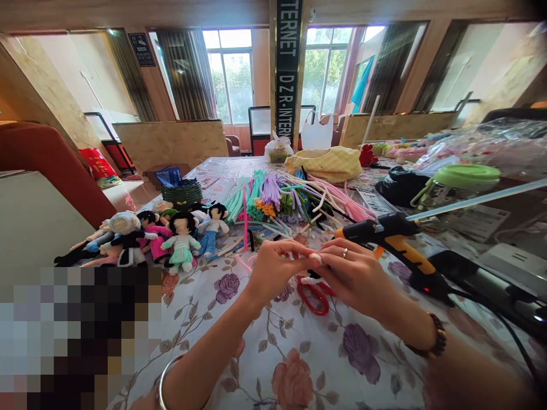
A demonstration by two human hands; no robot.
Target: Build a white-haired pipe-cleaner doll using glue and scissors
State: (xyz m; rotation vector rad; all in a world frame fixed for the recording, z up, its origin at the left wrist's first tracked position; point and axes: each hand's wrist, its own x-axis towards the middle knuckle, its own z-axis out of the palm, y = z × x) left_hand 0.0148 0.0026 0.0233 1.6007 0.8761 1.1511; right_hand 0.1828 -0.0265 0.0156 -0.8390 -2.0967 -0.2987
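Note:
My left hand (273,270) and my right hand (348,273) meet above the floral tablecloth (282,353), fingers pinched together on a small white piece (315,258) between their tips. My right hand wears a ring. Red-handled scissors (314,296) lie on the cloth just under both hands. A black and orange glue gun (393,242) with a clear glue stick stands right behind my right hand.
Several small pipe-cleaner dolls (171,233) lie at the left. A heap of coloured pipe cleaners (277,202) fills the table's middle, a yellow checked bag (327,162) behind it. Plastic bags and a green-lidded container (464,176) sit at the right, with a power strip (513,265) and cable.

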